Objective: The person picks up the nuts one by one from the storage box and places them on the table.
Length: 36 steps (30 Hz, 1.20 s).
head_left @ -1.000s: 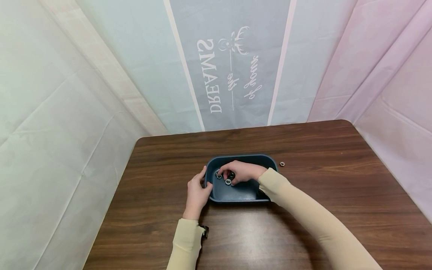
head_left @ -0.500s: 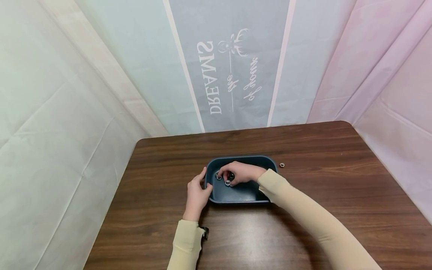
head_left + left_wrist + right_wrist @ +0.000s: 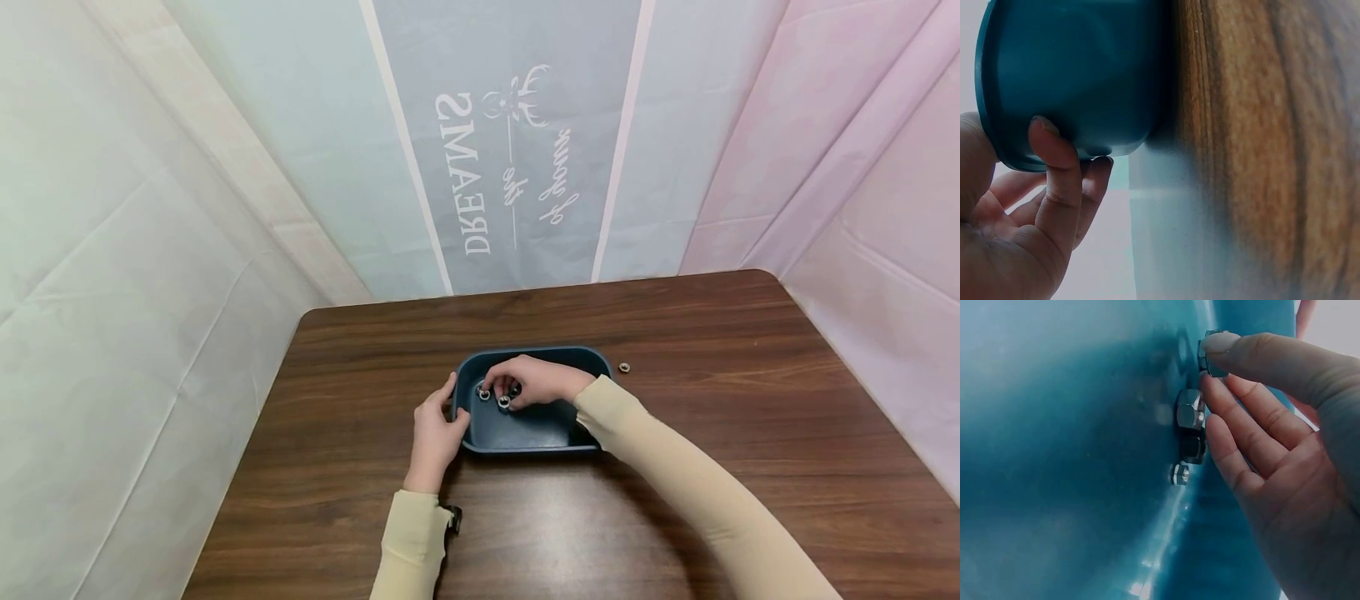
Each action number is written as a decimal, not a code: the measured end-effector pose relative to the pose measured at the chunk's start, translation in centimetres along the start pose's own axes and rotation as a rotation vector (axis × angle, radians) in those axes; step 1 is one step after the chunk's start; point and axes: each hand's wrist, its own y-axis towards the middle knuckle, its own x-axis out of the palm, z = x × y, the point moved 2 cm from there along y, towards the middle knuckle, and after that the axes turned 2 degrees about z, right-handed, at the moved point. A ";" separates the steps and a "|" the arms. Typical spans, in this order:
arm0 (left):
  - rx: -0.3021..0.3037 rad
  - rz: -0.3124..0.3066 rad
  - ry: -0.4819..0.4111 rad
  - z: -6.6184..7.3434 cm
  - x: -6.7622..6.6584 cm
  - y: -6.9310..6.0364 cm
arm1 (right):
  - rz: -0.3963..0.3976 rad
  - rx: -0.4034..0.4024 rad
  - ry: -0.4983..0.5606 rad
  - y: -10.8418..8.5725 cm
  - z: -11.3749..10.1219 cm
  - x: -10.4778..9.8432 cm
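A dark blue tray [image 3: 525, 451] lies on the table. The left hand [image 3: 435, 435] grips its left end, and in the left wrist view this hand [image 3: 1035, 219] has fingers against the outer wall of the tray [image 3: 1085, 75]. The right hand [image 3: 543, 381] reaches inside the tray, its thumb and fingertips at a metal nut [image 3: 504, 402]. In the right wrist view, the right hand [image 3: 1272, 419] pinches a nut [image 3: 1217, 364] under the thumb. Beside the fingertips sit a large nut [image 3: 1189, 409], a dark nut [image 3: 1192, 447] and a small nut [image 3: 1180, 474].
One more nut [image 3: 625, 367] lies on the wooden table [image 3: 360, 350] just right of the tray. A printed cloth [image 3: 525, 167] hangs behind the table's far edge, with pale cloth [image 3: 150, 208] along the left side and more on the right.
The nut at the right thumb has shifted very slightly toward the far side of the tray, and the nut by the index finger shows more. The left hand keeps its grip.
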 end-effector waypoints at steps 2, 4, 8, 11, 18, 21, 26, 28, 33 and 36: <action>0.008 0.004 0.001 0.0 0.0 0.0 | 0.008 0.006 0.013 -0.1 0.1 -0.1; 0.014 0.008 -0.005 0.0 0.0 0.0 | 0.015 0.006 0.027 -0.2 0.2 -0.2; 0.020 0.015 -0.016 0.1 -0.1 0.0 | 0.030 -0.001 0.032 -0.4 0.1 -0.5; 0.027 0.020 -0.022 0.1 -0.1 -0.1 | 0.037 -0.008 0.032 -0.6 -0.2 -0.7; 0.034 0.027 -0.014 0.3 -0.1 -0.1 | 0.060 -0.040 0.053 -1.0 -1.0 -1.3; 0.022 0.024 -0.011 0.3 0.0 0.0 | 0.068 -0.047 0.063 -1.2 -1.2 -1.5; 0.016 0.017 -0.017 0.2 0.0 0.0 | 0.075 -0.050 0.067 -1.5 -1.5 -2.0; 0.022 0.020 -0.015 0.2 0.0 0.0 | 0.075 -0.051 0.075 -1.7 -1.7 -2.1; 0.046 0.025 -0.009 0.2 -0.1 0.0 | 0.076 -0.046 0.094 -2.2 -2.2 -2.6; 0.049 0.023 -0.014 0.2 -0.1 0.0 | 0.080 -0.040 0.103 -2.4 -2.4 -2.9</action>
